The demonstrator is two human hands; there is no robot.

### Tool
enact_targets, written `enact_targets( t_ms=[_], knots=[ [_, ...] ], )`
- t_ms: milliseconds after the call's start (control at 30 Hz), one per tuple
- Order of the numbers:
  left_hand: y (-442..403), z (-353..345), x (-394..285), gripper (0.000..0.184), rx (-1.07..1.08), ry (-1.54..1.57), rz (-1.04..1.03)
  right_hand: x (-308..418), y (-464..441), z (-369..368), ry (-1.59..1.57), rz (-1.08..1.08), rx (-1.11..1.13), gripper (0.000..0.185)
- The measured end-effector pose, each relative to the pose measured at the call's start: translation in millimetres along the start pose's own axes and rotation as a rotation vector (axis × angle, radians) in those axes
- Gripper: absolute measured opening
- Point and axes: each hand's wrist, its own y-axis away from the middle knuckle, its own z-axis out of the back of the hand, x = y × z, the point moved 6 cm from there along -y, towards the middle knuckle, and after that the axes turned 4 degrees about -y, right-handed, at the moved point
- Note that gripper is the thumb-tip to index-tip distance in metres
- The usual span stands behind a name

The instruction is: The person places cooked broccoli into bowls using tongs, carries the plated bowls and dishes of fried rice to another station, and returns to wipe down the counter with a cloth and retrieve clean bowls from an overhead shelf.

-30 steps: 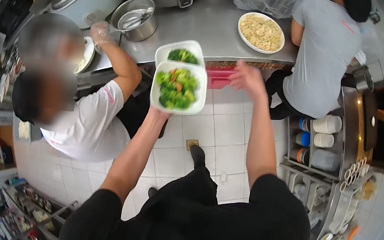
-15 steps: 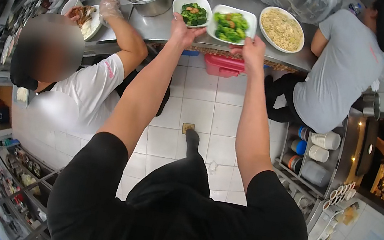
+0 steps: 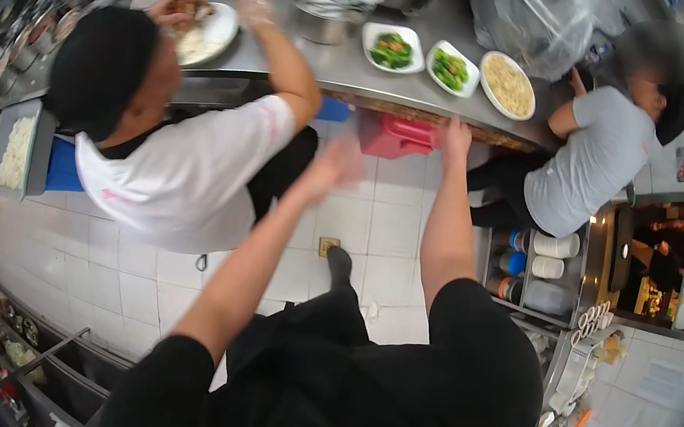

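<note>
My left hand point(image 3: 336, 167) is smeared by motion over the floor, below the counter edge, apart from any dish. My right hand point(image 3: 457, 137) is at the counter's front edge with nothing visible in it; its fingers look loosely stretched out. Two white square dishes of green vegetables with orange bits stand on the steel counter: a left dish of greens point(image 3: 393, 50) and a right dish of greens point(image 3: 450, 70), the nearer one to my right hand. Beside them sits an oval white dish of fried rice point(image 3: 508, 85).
At left, a co-worker in a white shirt point(image 3: 190, 164) handles food over a plate point(image 3: 222, 28). Another person in a grey shirt point(image 3: 594, 154) stands at right. A metal pot point(image 3: 326, 25) and plastic bag point(image 3: 530, 21) are on the counter. Below is a red bin point(image 3: 398, 134).
Both my hands have let go of the two vegetable dishes, which now stand on the counter. My left hand has drawn back toward me. The co-worker at left has leaned nearer.
</note>
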Motion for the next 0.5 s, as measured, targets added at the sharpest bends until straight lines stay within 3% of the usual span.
enact_targets(
  t_ms=[33, 67, 100, 133, 167, 200, 233, 267, 300, 333, 433, 467, 500],
  knots=[
    [70, 9, 30, 0.063, 0.111, -0.003, 0.112, -74, -30, 18, 0.298, 0.31, -0.058, 0.046],
    [129, 36, 81, 0.059, 0.231, -0.301, 0.095, -78, 51, 13, 0.29, 0.068, 0.048, 0.044],
    [205, 62, 127, 0.06, 0.215, -0.211, 0.297, -117, 93, 18, 0.615, 0.049, 0.157, 0.037],
    [275, 112, 185, 0.064, 0.218, -0.434, 0.431, -187, 121, 25, 1.125, 0.366, 0.416, 0.03],
    [353, 165, 220, 0.066, 0.154, -0.521, 0.569, -260, 166, 41, 1.391, 0.222, 0.621, 0.039],
    [444, 231, 255, 0.062, -0.187, -0.458, 0.628, -328, 218, 58, 1.624, 0.108, 0.873, 0.049],
    [552, 300, 328, 0.06, -0.734, 0.248, 0.671, -277, 321, 55, 1.477, -0.491, 0.831, 0.055],
    [661, 359, 382, 0.058, -1.349, 0.87, 0.35, -274, 385, 44, 1.846, -0.651, 0.962, 0.066],
    [746, 369, 271, 0.051, -1.779, 1.058, 0.337, -273, 406, 18, 1.903, -0.614, 1.055, 0.067],
    [854, 441, 312, 0.043, -2.015, 0.718, 0.112, -273, 435, -38, 1.791, -0.522, 1.168, 0.068],
    [1054, 527, 141, 0.036, -2.069, 0.096, 0.155, -283, 521, -184, 1.468, -0.544, 1.424, 0.071],
    [1076, 527, 69, 0.036, -2.043, 0.379, -0.007, -288, 556, -237, 1.407, -0.572, 1.489, 0.072],
    [1108, 556, 25, 0.035, -1.967, 0.356, -0.103, -295, 594, -291, 1.354, -0.599, 1.547, 0.073]
  ],
)
